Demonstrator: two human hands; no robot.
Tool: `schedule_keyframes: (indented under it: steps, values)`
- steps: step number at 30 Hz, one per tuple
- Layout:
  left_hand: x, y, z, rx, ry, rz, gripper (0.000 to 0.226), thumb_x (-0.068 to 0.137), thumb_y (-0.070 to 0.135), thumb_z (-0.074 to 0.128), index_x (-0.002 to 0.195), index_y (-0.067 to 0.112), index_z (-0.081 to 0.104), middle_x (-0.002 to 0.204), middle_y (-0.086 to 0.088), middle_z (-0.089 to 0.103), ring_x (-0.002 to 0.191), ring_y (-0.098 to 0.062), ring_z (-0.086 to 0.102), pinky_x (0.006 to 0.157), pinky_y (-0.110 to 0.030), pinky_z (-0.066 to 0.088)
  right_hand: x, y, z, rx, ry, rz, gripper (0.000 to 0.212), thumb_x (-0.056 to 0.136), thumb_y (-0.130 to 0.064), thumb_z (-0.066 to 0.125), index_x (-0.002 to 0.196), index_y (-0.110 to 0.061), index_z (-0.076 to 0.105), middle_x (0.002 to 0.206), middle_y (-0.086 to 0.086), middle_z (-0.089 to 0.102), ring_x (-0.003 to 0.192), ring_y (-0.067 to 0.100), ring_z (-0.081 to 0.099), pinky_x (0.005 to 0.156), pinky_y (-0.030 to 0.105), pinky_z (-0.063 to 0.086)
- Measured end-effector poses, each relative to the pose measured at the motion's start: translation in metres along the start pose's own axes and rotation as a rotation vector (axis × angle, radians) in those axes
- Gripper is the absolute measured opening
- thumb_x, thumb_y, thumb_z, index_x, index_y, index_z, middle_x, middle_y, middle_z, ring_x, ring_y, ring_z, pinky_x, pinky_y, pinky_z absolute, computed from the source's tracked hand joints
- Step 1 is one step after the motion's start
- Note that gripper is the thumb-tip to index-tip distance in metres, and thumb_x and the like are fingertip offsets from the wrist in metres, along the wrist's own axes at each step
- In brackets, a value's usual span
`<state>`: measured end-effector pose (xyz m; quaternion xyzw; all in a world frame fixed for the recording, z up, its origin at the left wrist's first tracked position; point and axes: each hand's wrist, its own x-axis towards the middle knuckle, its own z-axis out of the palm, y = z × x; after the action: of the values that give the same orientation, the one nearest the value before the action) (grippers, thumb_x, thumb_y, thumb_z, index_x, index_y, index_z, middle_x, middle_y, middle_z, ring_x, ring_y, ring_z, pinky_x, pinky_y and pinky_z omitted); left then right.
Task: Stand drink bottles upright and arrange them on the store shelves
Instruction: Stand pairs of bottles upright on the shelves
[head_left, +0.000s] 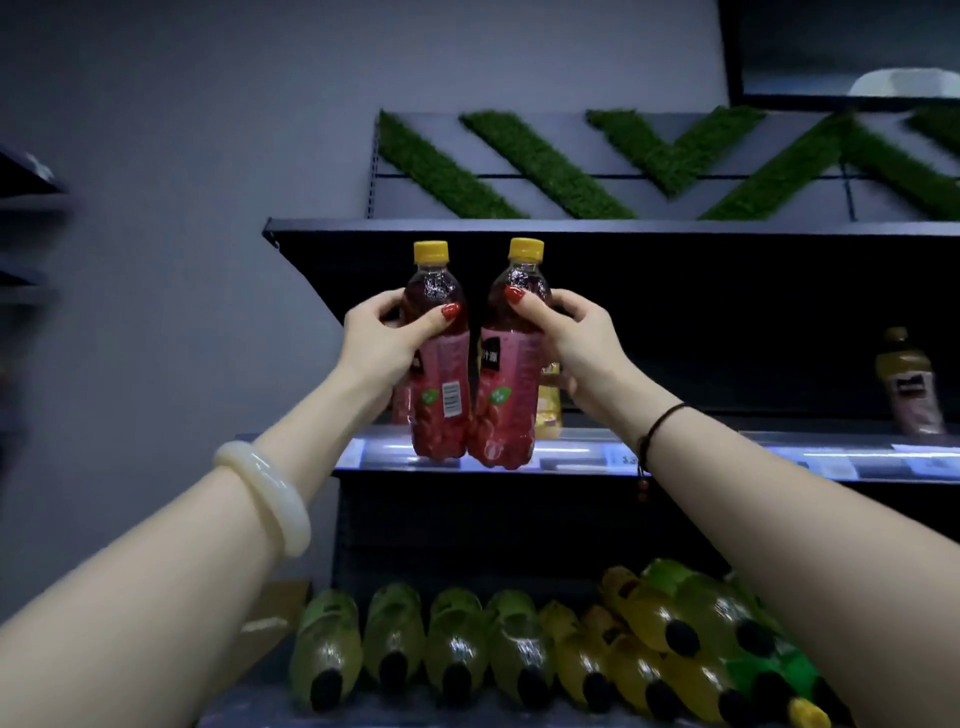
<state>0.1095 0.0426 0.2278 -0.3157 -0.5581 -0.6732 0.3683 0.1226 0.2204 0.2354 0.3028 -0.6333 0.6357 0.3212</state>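
My left hand (387, 332) grips a red drink bottle (439, 384) with a yellow cap, held upright. Beside it, my right hand (574, 340) grips a second red drink bottle (506, 395) of the same kind, also upright. Both bottles hang side by side, nearly touching, in front of the lit front edge of the upper shelf (727, 457). Behind them on that shelf stands a yellow bottle (549, 402), partly hidden, and another red bottle shows behind my left wrist.
A yellow-brown bottle (909, 384) stands at the right of the upper shelf. On the lower shelf lie several green and yellow bottles (457, 649) on their sides, caps toward me. Green turf strips (540, 166) decorate the wall above the top shelf board.
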Motion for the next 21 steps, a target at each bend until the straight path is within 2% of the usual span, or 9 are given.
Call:
schedule_keyframes:
  steps: [4,9,13,14,17,19,21]
  values:
    - [0.045,-0.006,-0.016,0.037,0.016,0.047,0.011,0.079,0.016,0.076,0.083,0.018,0.066,0.078,-0.002,0.066,0.07,-0.018,0.062,0.068,-0.04,0.053,0.041,0.01,0.024,0.053,0.041,-0.074,0.018,0.081,-0.033,0.074,0.078,-0.019,0.062,0.073,-0.001,0.062,0.055,0.013,0.057,0.053,0.027,0.048]
    - [0.086,-0.031,-0.035,0.051,0.037,0.063,0.011,0.082,0.013,0.072,0.085,0.017,0.063,0.086,-0.01,0.066,0.073,-0.025,0.064,0.073,-0.048,0.053,0.081,0.038,0.045,0.05,0.104,-0.146,0.025,0.077,-0.039,0.076,0.082,-0.018,0.064,0.081,0.003,0.065,0.072,0.021,0.061,0.065,0.041,0.051]
    - [0.106,-0.061,-0.05,0.09,0.047,0.045,0.012,0.08,0.017,0.075,0.089,0.018,0.065,0.089,-0.009,0.069,0.074,-0.022,0.066,0.069,-0.039,0.055,0.099,0.064,0.061,0.008,0.112,-0.157,0.038,0.076,-0.042,0.075,0.096,-0.012,0.064,0.09,0.006,0.067,0.078,0.021,0.062,0.067,0.039,0.051]
    - [0.11,-0.069,-0.053,0.109,0.046,0.032,0.013,0.08,0.019,0.075,0.089,0.018,0.066,0.088,-0.008,0.069,0.072,-0.021,0.066,0.065,-0.035,0.053,0.102,0.069,0.065,-0.022,0.109,-0.154,0.047,0.074,-0.047,0.075,0.1,-0.01,0.063,0.095,0.009,0.068,0.081,0.022,0.063,0.068,0.038,0.051]
    - [0.118,-0.091,-0.057,0.154,0.036,-0.03,0.012,0.081,0.021,0.074,0.088,0.018,0.066,0.085,-0.006,0.07,0.067,-0.019,0.066,0.061,-0.03,0.05,0.113,0.089,0.078,-0.123,0.11,-0.125,0.082,0.057,-0.07,0.068,0.112,-0.01,0.06,0.108,0.01,0.067,0.097,0.025,0.065,0.085,0.044,0.055]
    - [0.123,-0.1,-0.059,0.162,0.035,-0.067,0.014,0.082,0.023,0.073,0.09,0.017,0.064,0.084,-0.005,0.069,0.061,-0.015,0.066,0.056,-0.028,0.049,0.118,0.101,0.085,-0.175,0.093,-0.096,0.082,0.062,-0.069,0.067,0.118,-0.01,0.058,0.112,0.008,0.065,0.103,0.025,0.064,0.09,0.046,0.053]
    - [0.129,-0.107,-0.059,0.173,0.034,-0.109,0.024,0.083,0.026,0.072,0.099,0.014,0.06,0.088,-0.005,0.068,0.063,-0.014,0.065,0.054,-0.027,0.048,0.123,0.109,0.088,-0.213,0.075,-0.041,0.074,0.075,-0.06,0.066,0.125,-0.007,0.051,0.118,0.006,0.06,0.107,0.023,0.06,0.089,0.041,0.051]
